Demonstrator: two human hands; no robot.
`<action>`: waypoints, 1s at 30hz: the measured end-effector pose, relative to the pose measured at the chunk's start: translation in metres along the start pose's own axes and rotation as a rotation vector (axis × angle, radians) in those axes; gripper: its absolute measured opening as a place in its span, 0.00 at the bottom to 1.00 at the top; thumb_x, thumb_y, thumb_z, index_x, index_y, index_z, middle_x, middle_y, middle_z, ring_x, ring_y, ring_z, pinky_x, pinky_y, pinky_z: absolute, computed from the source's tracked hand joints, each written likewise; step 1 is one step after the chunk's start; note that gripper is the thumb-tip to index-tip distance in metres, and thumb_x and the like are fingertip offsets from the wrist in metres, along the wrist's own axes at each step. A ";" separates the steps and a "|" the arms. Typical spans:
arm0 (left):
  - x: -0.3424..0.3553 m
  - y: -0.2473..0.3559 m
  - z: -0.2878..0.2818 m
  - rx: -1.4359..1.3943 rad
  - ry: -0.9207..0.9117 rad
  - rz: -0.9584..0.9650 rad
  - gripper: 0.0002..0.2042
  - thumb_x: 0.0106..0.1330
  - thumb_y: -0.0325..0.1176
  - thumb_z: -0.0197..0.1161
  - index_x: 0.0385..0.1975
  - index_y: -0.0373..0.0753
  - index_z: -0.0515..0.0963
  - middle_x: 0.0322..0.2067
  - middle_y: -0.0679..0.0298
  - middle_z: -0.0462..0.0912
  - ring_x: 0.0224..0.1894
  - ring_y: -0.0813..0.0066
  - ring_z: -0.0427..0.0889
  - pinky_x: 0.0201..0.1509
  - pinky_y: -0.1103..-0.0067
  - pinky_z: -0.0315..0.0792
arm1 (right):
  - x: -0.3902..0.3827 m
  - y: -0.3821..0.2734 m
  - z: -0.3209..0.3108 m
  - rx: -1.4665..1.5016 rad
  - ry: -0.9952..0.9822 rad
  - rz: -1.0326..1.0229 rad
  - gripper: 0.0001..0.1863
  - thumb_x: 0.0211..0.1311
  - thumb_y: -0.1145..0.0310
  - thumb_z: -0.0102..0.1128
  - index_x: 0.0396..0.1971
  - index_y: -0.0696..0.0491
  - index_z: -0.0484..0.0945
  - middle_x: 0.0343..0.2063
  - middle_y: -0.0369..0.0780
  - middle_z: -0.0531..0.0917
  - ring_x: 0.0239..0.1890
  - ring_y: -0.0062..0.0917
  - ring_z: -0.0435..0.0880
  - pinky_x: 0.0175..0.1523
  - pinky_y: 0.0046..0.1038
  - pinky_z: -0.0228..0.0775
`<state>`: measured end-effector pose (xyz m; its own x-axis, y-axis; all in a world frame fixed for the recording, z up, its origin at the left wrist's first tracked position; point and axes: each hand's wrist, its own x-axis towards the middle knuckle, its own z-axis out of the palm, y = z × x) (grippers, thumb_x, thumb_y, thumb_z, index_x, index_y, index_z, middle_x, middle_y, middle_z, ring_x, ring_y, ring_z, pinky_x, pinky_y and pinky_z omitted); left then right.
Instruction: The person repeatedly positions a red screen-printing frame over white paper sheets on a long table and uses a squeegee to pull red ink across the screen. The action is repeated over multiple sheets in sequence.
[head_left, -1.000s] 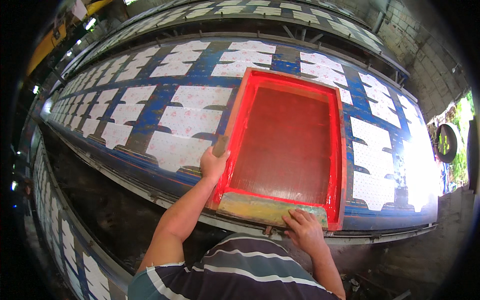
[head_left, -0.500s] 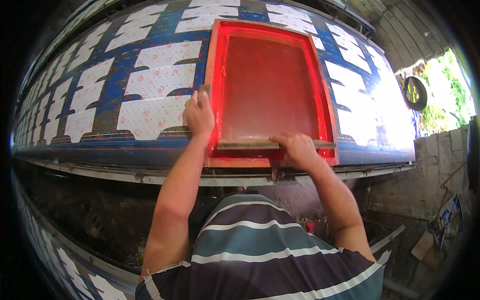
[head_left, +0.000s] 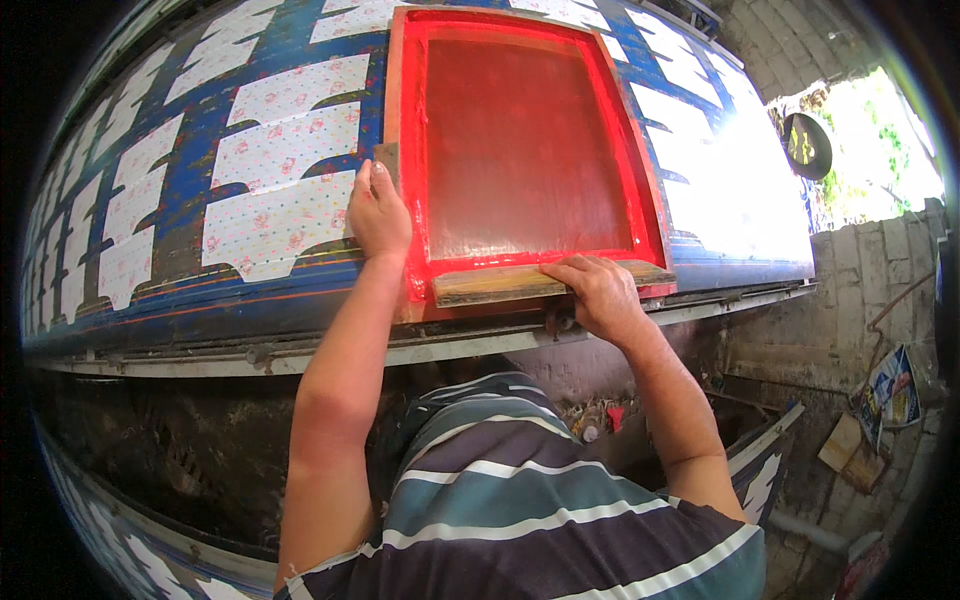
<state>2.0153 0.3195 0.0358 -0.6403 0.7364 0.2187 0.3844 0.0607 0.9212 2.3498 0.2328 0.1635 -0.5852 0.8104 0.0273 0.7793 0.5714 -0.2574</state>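
Observation:
A wooden screen-printing frame [head_left: 398,80] with a red-smeared inner border lies on a long blue table. Its mesh [head_left: 530,150] looks dull red and partly see-through. My left hand [head_left: 380,215] is closed at the frame's left side, by a small brown wooden tab [head_left: 386,158]; some of its fingers are hidden. At the near end of the frame, my right hand [head_left: 605,297] grips a long wooden squeegee [head_left: 490,284], fingers on top. The squeegee lies crosswise, its wooden face tilted up toward me, and its lower edge is out of sight.
White printed fabric pieces [head_left: 285,145] lie in rows on the blue table [head_left: 185,205]. A metal rail [head_left: 300,357] runs along its near edge. Behind me is another table with white pieces [head_left: 130,540]. A dark round object [head_left: 807,146] hangs by the bright opening at right.
My right hand has drawn the squeegee slightly nearer, onto the frame's near end, and tilted it so more of its wooden face shows. My left hand stays at the frame's side. The view has shifted.

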 end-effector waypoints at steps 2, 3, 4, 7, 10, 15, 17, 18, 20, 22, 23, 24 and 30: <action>0.000 0.001 -0.002 0.000 -0.017 -0.006 0.32 0.89 0.53 0.49 0.69 0.25 0.80 0.65 0.35 0.85 0.70 0.39 0.84 0.76 0.60 0.74 | -0.001 0.000 0.007 0.007 0.048 0.005 0.28 0.56 0.80 0.67 0.58 0.46 0.91 0.50 0.42 0.93 0.53 0.43 0.91 0.58 0.47 0.84; 0.001 0.002 -0.002 -0.005 -0.020 -0.002 0.32 0.90 0.52 0.49 0.69 0.25 0.80 0.66 0.36 0.85 0.70 0.40 0.83 0.76 0.60 0.74 | 0.001 0.002 0.010 0.010 0.058 0.004 0.30 0.54 0.82 0.66 0.59 0.46 0.91 0.51 0.42 0.92 0.54 0.43 0.91 0.59 0.47 0.83; 0.000 0.003 -0.003 -0.022 -0.033 -0.028 0.30 0.90 0.50 0.49 0.71 0.25 0.78 0.67 0.36 0.84 0.71 0.42 0.83 0.78 0.60 0.73 | 0.004 0.003 0.013 0.017 0.093 -0.018 0.32 0.53 0.83 0.66 0.59 0.47 0.91 0.52 0.42 0.92 0.54 0.43 0.91 0.60 0.46 0.83; 0.000 0.007 -0.004 -0.028 -0.047 -0.040 0.30 0.90 0.50 0.49 0.71 0.25 0.78 0.67 0.36 0.84 0.72 0.42 0.82 0.79 0.60 0.72 | 0.028 0.012 0.025 -0.079 0.149 -0.037 0.33 0.51 0.83 0.67 0.60 0.45 0.90 0.53 0.40 0.91 0.54 0.41 0.91 0.60 0.44 0.82; -0.002 0.009 -0.006 -0.020 -0.057 -0.049 0.30 0.90 0.49 0.50 0.72 0.25 0.77 0.70 0.37 0.82 0.74 0.44 0.80 0.80 0.61 0.70 | 0.075 0.041 0.033 -0.103 0.197 -0.069 0.32 0.54 0.81 0.66 0.60 0.44 0.89 0.51 0.40 0.90 0.54 0.40 0.90 0.60 0.44 0.82; -0.002 0.007 -0.007 -0.005 -0.066 -0.109 0.28 0.90 0.47 0.51 0.72 0.26 0.77 0.70 0.39 0.82 0.74 0.46 0.80 0.80 0.63 0.70 | 0.183 0.097 0.032 -0.168 0.171 -0.069 0.30 0.54 0.80 0.65 0.59 0.44 0.89 0.48 0.43 0.90 0.53 0.42 0.90 0.60 0.46 0.82; 0.000 0.005 -0.007 0.021 -0.078 -0.135 0.26 0.90 0.44 0.52 0.71 0.26 0.78 0.69 0.40 0.83 0.73 0.48 0.81 0.79 0.63 0.70 | 0.226 0.122 0.027 -0.179 0.164 -0.078 0.29 0.55 0.79 0.65 0.58 0.45 0.89 0.48 0.44 0.91 0.52 0.44 0.92 0.59 0.47 0.84; -0.001 0.005 -0.006 0.038 -0.070 -0.120 0.26 0.90 0.44 0.52 0.71 0.26 0.78 0.68 0.40 0.83 0.72 0.48 0.81 0.79 0.63 0.70 | 0.248 0.133 0.026 -0.195 0.165 -0.075 0.28 0.55 0.79 0.65 0.58 0.45 0.90 0.48 0.44 0.91 0.52 0.44 0.92 0.58 0.47 0.84; -0.003 0.005 -0.005 0.033 -0.052 -0.106 0.25 0.90 0.42 0.52 0.71 0.25 0.78 0.67 0.41 0.84 0.71 0.50 0.82 0.79 0.63 0.71 | 0.289 0.157 0.023 -0.201 0.159 -0.076 0.27 0.57 0.78 0.64 0.58 0.45 0.90 0.48 0.45 0.91 0.51 0.45 0.93 0.58 0.49 0.85; -0.004 0.007 -0.004 -0.010 -0.030 -0.106 0.24 0.90 0.40 0.52 0.71 0.25 0.78 0.66 0.43 0.85 0.70 0.54 0.82 0.77 0.65 0.72 | 0.329 0.181 0.021 -0.227 0.176 -0.095 0.24 0.61 0.73 0.66 0.58 0.43 0.90 0.47 0.44 0.92 0.51 0.43 0.94 0.57 0.48 0.86; -0.004 0.009 -0.003 -0.029 -0.022 -0.135 0.24 0.90 0.39 0.52 0.71 0.25 0.78 0.65 0.44 0.86 0.70 0.56 0.83 0.77 0.65 0.72 | 0.347 0.192 0.021 -0.243 0.170 -0.091 0.22 0.64 0.71 0.66 0.58 0.41 0.90 0.46 0.44 0.92 0.51 0.42 0.94 0.57 0.47 0.86; -0.006 0.010 -0.004 -0.107 -0.054 -0.078 0.23 0.90 0.37 0.51 0.71 0.25 0.78 0.65 0.47 0.86 0.68 0.60 0.83 0.76 0.67 0.73 | 0.364 0.203 0.021 -0.208 0.171 -0.092 0.27 0.59 0.78 0.64 0.59 0.44 0.90 0.49 0.45 0.91 0.52 0.45 0.93 0.59 0.48 0.86; -0.006 0.009 -0.002 -0.065 -0.006 -0.182 0.22 0.89 0.35 0.52 0.70 0.24 0.79 0.64 0.48 0.87 0.67 0.61 0.83 0.75 0.68 0.73 | 0.450 0.247 0.015 -0.212 0.168 -0.111 0.28 0.59 0.77 0.62 0.59 0.41 0.90 0.49 0.47 0.92 0.53 0.46 0.93 0.59 0.50 0.86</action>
<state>2.0217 0.3145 0.0437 -0.6912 0.7213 0.0448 0.2188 0.1498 0.9642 2.2761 0.7364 0.0979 -0.6380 0.7415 0.2078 0.7524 0.6577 -0.0366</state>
